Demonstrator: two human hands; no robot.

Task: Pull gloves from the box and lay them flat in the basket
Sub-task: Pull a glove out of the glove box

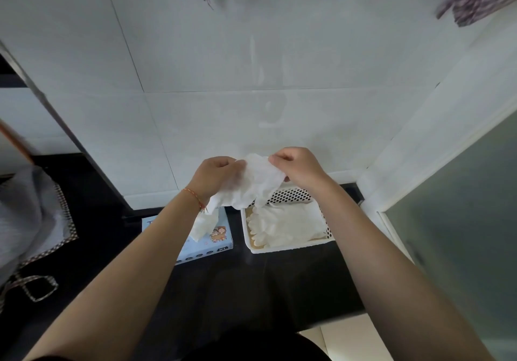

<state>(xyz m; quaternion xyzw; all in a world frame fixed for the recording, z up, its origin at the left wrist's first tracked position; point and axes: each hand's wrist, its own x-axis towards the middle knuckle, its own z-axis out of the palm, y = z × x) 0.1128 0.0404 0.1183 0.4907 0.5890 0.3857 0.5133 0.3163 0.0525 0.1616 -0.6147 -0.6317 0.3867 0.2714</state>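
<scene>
Two hands held one crumpled glove [256, 183] up in the air, above the gap between the box [208, 241] and the basket [285, 248]. The left hand [216, 174] had its fingers curled round the glove's left edge, and the right hand [296, 169] pinched its upper right edge between thumb and fingertips, so the thin white film hung stretched and wrinkled between them. Its fingers dangled toward the basket's back wall.

The box lay near the middle of the dark counter [251, 290], toward the back edge, with another glove [202, 226] sticking up out of its opening. The white perforated basket sat just to the right of the box, close to the counter's back right corner, and a small stack of gloves [285, 225] already lay flat inside it.

The likely trouble was the film itself. It looked light and clingy, so if lowered while bunched it could fold on itself or land creased rather than flat. Its trailing end hung close to the glove poking out of the box and might snag it. A careless drop could also ruffle the stack below, or leave the fingers draped over the basket's rim.
</scene>
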